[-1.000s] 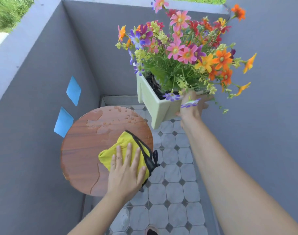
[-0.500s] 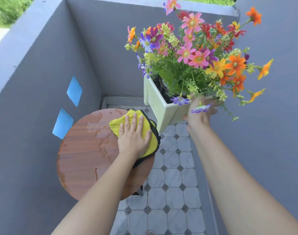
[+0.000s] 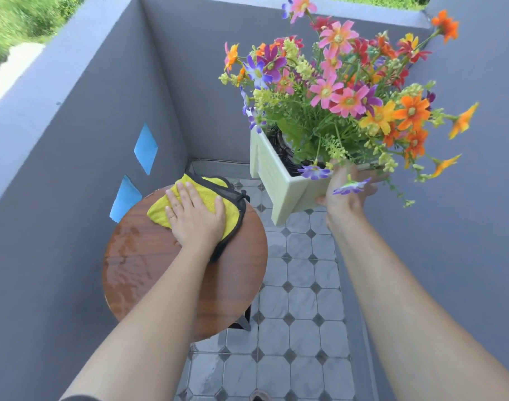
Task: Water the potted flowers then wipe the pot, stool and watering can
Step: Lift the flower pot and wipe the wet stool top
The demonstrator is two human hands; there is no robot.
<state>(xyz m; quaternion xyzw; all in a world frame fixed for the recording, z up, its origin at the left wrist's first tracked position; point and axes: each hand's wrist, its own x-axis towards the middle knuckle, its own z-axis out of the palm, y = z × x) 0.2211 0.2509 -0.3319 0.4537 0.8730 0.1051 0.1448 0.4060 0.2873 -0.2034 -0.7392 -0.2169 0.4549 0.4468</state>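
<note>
A round wooden stool (image 3: 149,273) stands at the left wall, its top streaked with water on the left side. My left hand (image 3: 194,215) presses flat, fingers straight, on a yellow cloth with black trim (image 3: 210,198) at the stool's far edge. My right hand (image 3: 344,198) grips the near side of a square pale green pot (image 3: 279,180) and holds it in the air to the right of the stool, tilted. Colourful flowers (image 3: 343,91) fill the pot. The watering can is not in view.
Grey walls (image 3: 82,117) close in on the left, far side and right. Two blue diamond openings (image 3: 145,148) sit in the left wall beside the stool. The narrow floor has white tiles with grey diamonds (image 3: 302,319). Grass shows beyond the wall top.
My left hand has slid the cloth from the stool's near right part across to its far edge. The pot stays held up in my right hand.
</note>
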